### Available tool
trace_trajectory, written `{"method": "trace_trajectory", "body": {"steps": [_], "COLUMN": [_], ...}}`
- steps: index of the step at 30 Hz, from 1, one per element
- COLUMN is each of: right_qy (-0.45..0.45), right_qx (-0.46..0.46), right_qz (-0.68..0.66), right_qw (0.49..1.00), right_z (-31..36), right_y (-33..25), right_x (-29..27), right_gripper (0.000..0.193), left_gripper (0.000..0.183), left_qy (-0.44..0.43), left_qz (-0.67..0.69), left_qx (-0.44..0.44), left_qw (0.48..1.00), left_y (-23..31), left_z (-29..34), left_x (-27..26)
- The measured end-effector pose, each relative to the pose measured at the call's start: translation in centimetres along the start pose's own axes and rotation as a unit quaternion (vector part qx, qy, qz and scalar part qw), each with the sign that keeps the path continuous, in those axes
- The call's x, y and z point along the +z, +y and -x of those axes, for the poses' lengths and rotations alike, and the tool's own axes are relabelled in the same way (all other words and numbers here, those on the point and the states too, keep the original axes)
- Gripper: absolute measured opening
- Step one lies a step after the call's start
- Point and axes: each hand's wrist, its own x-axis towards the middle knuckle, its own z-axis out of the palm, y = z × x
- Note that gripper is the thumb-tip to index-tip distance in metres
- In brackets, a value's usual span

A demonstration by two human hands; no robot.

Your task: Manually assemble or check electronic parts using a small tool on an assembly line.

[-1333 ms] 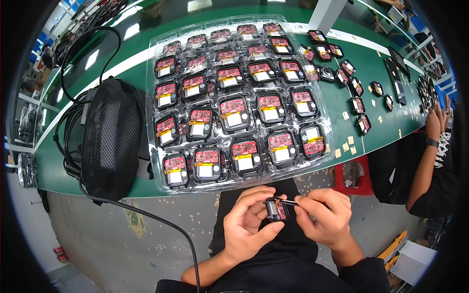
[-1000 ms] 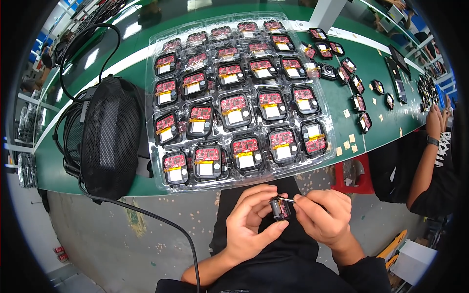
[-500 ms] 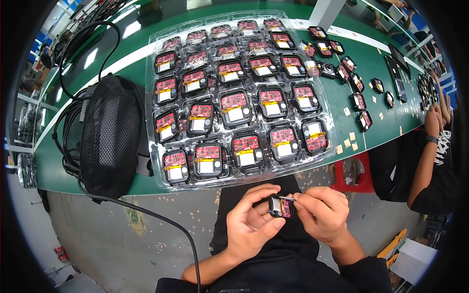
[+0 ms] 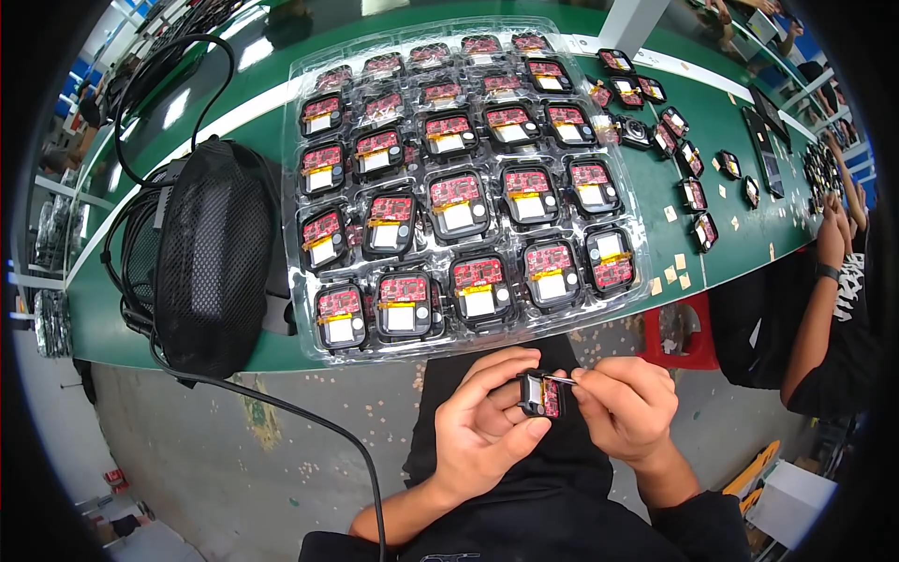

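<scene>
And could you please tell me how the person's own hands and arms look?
The left hand and right hand are bare, with no glove, ring or wristband showing. The forearms are uncovered too, up to a plain black fabric left sleeve and a matching right sleeve; no markings show on either sleeve.

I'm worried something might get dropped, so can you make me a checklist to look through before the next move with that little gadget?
1. Left hand has hold of the gadget: ok.
2. Right hand has the thin tool pinched in its fingers: ok.
3. Tool's tip is at the gadget's upper edge: ok, but whether it touches, cannot tell.
4. Gadget's tiny parts are all fixed down: cannot tell, too small.
5. Black cable is off the left forearm: cannot tell. It crosses the forearm in the picture.
</scene>
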Motion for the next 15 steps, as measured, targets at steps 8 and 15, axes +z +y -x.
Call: {"method": "trace_trajectory", "body": {"steps": [8,15], "right_qy": [-0.006,0.003], "right_qx": [-0.008,-0.014], "right_qz": [0.003,0.038], "right_qw": [1.000,0.999], "right_z": [0.53,0.80], "right_y": [0.17,-0.10], "right_x": [0.49,0.83], "right_gripper": [0.026,0.025], "left_gripper": [0.052,0.051], "left_qy": [0.000,0.026], "left_qz": [-0.004,0.008], "left_qx": [-0.010,-0.018], "left_qw": [1.000,0.999], "left_y": [-0.14,-0.03], "left_z": [0.29,0.35], "left_x": [0.18,0.53]}}
